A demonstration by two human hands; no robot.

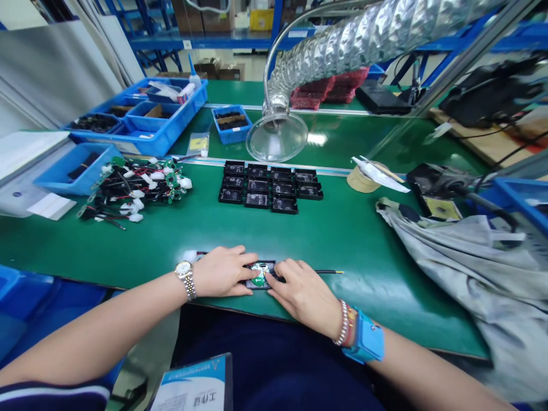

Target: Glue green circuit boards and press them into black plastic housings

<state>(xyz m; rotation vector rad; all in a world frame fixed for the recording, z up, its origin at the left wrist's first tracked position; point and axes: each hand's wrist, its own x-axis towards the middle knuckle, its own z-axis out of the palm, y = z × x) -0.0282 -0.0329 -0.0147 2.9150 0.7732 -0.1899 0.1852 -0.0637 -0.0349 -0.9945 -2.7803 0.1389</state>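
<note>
your left hand [222, 272] and right hand [303, 297] lay half open, fingertips on a small black case [253, 283] near the edge of the green mat [351, 274], grip unclear, while more black cases [270, 185] sat in rows and a pile of wired boards [137, 188] waited off to the left

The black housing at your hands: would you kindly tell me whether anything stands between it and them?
Nothing visible does: the left hand and right hand both touch the black housing directly, with its green board showing between them.

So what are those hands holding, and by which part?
The left hand and right hand hold a small black case by its side edges, near its green board.
</note>
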